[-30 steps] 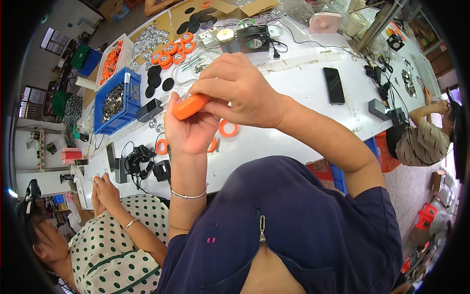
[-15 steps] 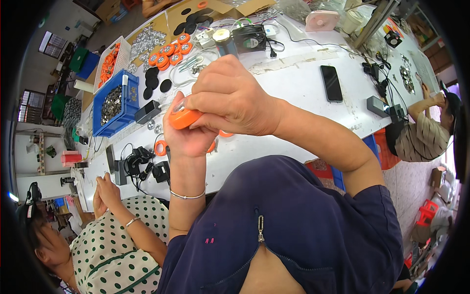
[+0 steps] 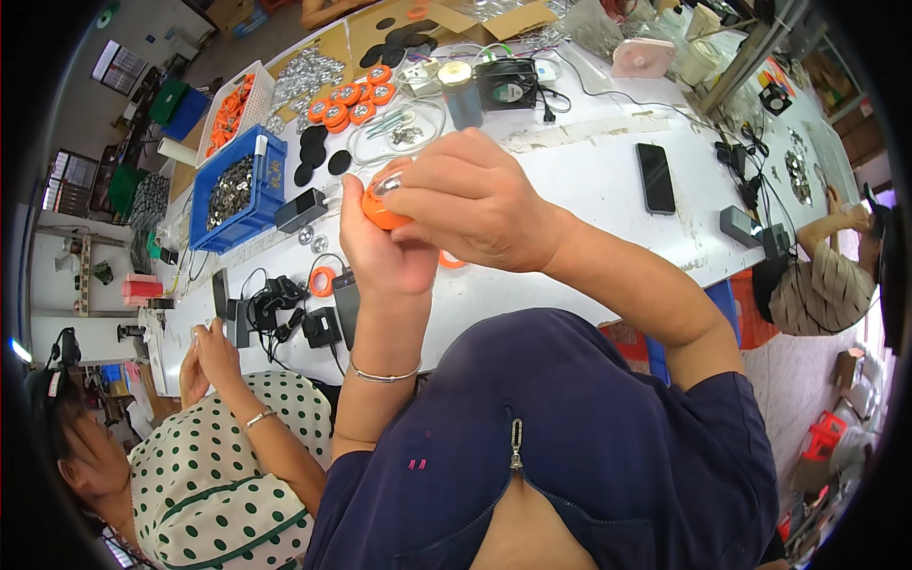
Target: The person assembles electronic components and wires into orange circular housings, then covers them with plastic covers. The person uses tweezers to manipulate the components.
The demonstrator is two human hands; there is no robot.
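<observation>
Held up above the white table is an orange round part (image 3: 381,215) with a shiny silver metal centre. My left hand (image 3: 391,261) holds it from below and the left side, palm up, with the thumb raised beside it. My right hand (image 3: 483,201) has its fingers bent over the part's top and right side, pressed against the rim and the metal centre. The right fingers hide some of the part. Behind the hands lies an orange ring (image 3: 454,259), partly covered, and another orange ring (image 3: 322,281) lies to the left of my left wrist.
A blue bin (image 3: 198,211) of small metal pieces and a white basket (image 3: 258,106) of orange parts stand at left. Finished-looking orange discs (image 3: 336,116), black discs (image 3: 339,162), a jar (image 3: 463,100) and a phone (image 3: 655,179) lie beyond. Co-workers sit left and right.
The right hand has loosened from a tight fist into longer, bent fingers over the part. More of the silver centre shows. The whole view has shifted slightly.
</observation>
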